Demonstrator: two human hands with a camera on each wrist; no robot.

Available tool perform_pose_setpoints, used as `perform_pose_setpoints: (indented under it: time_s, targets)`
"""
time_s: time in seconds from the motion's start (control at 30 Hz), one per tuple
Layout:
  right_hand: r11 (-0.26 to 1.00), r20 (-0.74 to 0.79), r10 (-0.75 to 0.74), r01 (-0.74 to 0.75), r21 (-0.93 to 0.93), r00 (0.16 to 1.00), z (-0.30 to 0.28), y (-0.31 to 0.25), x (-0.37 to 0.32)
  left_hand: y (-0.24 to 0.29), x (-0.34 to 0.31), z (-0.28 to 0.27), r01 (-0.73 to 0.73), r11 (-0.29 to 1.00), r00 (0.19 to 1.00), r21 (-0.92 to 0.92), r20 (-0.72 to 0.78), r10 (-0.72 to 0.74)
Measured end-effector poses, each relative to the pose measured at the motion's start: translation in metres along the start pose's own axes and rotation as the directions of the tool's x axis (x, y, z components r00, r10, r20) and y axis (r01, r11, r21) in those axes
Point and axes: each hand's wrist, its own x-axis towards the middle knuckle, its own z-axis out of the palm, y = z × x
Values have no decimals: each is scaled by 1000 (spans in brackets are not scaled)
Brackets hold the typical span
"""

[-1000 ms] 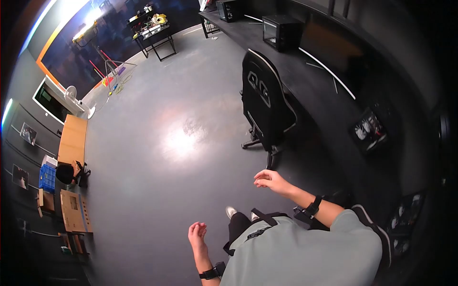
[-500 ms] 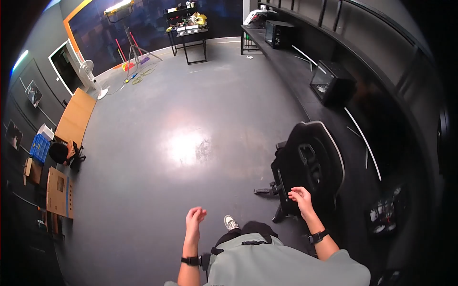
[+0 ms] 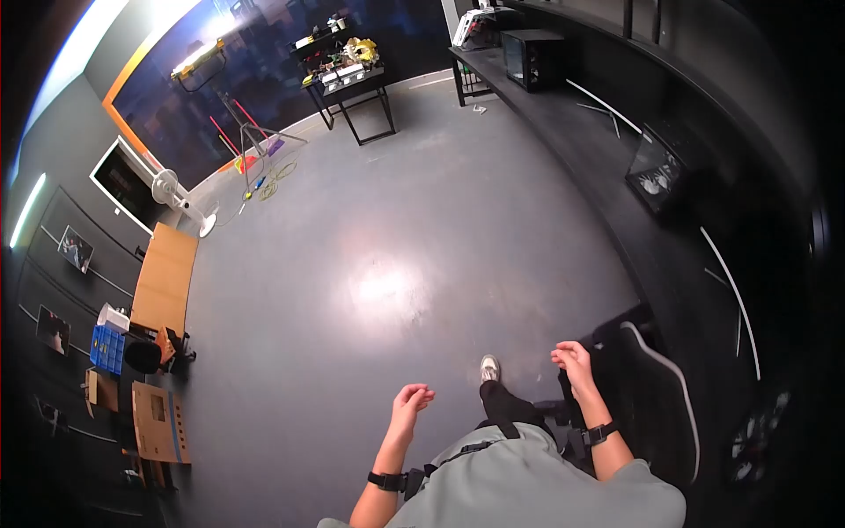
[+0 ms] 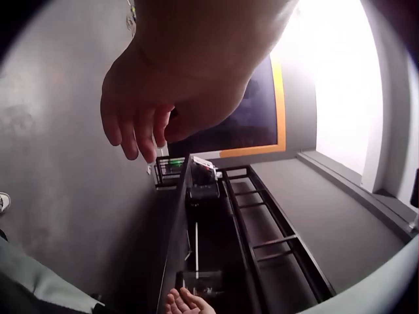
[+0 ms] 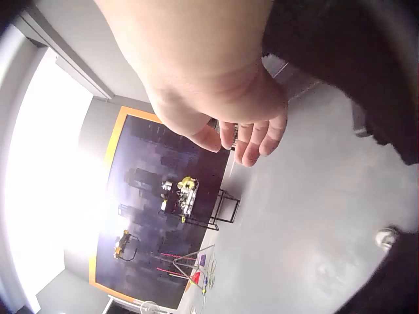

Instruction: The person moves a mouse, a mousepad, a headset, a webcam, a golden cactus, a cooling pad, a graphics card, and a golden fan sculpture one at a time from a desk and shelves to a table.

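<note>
My left hand (image 3: 409,410) hangs in front of the body with fingers loosely curled, holding nothing. In the left wrist view the same hand (image 4: 177,98) shows its fingers bent over the bare grey floor. The right hand (image 3: 574,365) is held out at the other side, also without anything in it. Its fingers hang relaxed in the right wrist view, where the hand (image 5: 222,111) has the floor behind it. Nearest to the right hand is the black chair (image 3: 647,396), whose pale-edged back overlaps the right arm's side in the head view.
A long black counter (image 3: 563,150) runs along the right with black cases (image 3: 532,60) on it. Ahead stands a small table (image 3: 356,84) with mixed items, beside a lamp tripod (image 3: 251,132). A white fan (image 3: 180,198), a wooden table (image 3: 165,277) and cardboard (image 3: 161,422) line the left.
The person has stepped forward, and the chair has passed from ahead to beside the right arm. The view has turned. Both hands stay empty in front of the body.
</note>
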Motion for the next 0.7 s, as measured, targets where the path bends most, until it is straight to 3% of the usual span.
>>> perform_pose_setpoints:
  time_s: [0.13,0.2,0.33,0.43,0.57,0.7]
  targets:
    - [999,103,32,-28,-32,994,65,-41,118,54,73,-9,-3,999,990,-47,-144,-4]
    - [1000,224,-1,5,-16,975,105,-65,168,78,108,-9,-35,998,984,-50,-176,25]
    - [977,511,-128,198,-85,850,184,-112,244,105,165,-14,-77,991,958,-110,-284,43]
    - [978,635,-82,186,-99,768,223,-146,287,108,217,-25,-59,983,940,-177,-342,-5]
    - [963,668,-50,214,-166,743,253,-155,375,131,298,-42,-52,970,910,-239,-411,-52]
    - [977,559,37,89,-196,828,267,-161,462,169,396,-62,-52,971,897,-232,-439,-57]
